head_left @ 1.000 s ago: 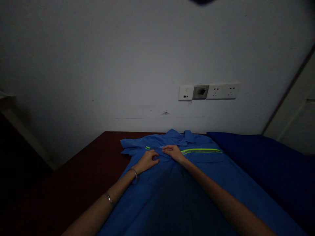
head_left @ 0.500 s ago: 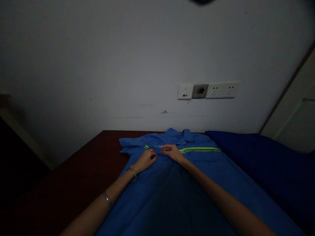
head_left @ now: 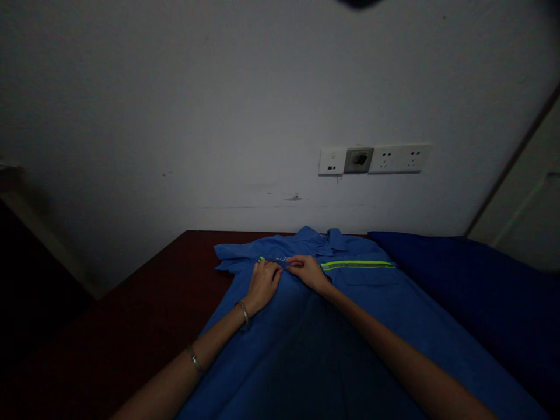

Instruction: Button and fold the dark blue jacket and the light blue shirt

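A blue short-sleeved work shirt (head_left: 271,338) lies spread front side up, its collar toward the wall. A yellow-green and grey reflective stripe (head_left: 357,265) crosses its chest, with a flapped pocket (head_left: 370,277) below it on the right side. My left hand (head_left: 263,284), a bracelet at its wrist, is closed with bent fingers on the cloth at the left chest pocket. Close beside it, my right hand (head_left: 307,272) pinches the same area between thumb and fingers. White lettering shows just beyond the fingertips; the hands hide most of that pocket.
The shirt rests on a dark red tabletop (head_left: 175,291) that meets a white wall (head_left: 245,116). Darker blue cloth (head_left: 472,291) lies along the right. Sockets and switches (head_left: 396,158) are set in the wall, and a pale door (head_left: 525,204) stands at far right.
My left hand has turned and shifted slightly, its fingers now reaching further over the pocket and covering part of the stripe. My right hand keeps nearly the same place. The view has shifted slightly.
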The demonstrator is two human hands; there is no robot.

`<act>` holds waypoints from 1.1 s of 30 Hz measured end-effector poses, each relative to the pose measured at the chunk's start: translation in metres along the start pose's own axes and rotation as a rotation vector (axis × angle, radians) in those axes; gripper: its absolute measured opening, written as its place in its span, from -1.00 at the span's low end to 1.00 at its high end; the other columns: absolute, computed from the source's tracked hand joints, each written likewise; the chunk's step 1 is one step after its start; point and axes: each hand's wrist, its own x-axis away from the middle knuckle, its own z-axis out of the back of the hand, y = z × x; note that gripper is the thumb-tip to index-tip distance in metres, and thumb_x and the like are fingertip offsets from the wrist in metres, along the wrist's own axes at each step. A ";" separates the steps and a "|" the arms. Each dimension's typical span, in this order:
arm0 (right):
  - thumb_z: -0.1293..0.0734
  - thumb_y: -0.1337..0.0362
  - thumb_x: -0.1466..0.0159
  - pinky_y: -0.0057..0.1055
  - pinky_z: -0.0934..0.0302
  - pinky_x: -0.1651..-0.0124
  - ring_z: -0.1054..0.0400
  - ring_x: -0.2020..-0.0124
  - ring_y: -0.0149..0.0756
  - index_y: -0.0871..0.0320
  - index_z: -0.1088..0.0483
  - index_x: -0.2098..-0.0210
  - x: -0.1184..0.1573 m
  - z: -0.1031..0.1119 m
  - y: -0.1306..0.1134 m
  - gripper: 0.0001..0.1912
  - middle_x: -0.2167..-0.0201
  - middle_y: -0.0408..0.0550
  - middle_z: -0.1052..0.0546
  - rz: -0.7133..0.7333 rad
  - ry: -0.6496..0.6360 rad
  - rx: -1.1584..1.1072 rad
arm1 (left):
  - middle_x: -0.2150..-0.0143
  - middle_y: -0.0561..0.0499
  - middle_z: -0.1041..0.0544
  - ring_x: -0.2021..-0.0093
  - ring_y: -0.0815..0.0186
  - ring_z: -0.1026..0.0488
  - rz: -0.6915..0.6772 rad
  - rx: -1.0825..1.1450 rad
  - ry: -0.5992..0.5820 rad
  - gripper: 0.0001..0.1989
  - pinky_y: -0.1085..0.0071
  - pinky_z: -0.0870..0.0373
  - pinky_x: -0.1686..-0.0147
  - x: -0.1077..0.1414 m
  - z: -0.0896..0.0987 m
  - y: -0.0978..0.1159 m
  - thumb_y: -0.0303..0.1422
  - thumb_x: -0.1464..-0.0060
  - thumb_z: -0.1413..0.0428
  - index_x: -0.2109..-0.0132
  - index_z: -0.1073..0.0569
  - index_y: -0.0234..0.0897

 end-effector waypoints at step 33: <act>-0.31 0.21 0.01 -0.26 -0.22 0.08 -0.42 0.27 -0.24 0.19 -0.51 0.39 -0.001 0.008 -0.003 -0.76 0.36 -0.04 -0.56 0.021 -0.074 -0.028 | 0.30 -0.01 -0.51 0.23 0.26 -0.38 0.099 0.157 0.132 -0.79 0.29 -0.19 0.17 0.003 -0.011 0.001 -0.38 -0.12 0.06 0.28 -0.47 -0.25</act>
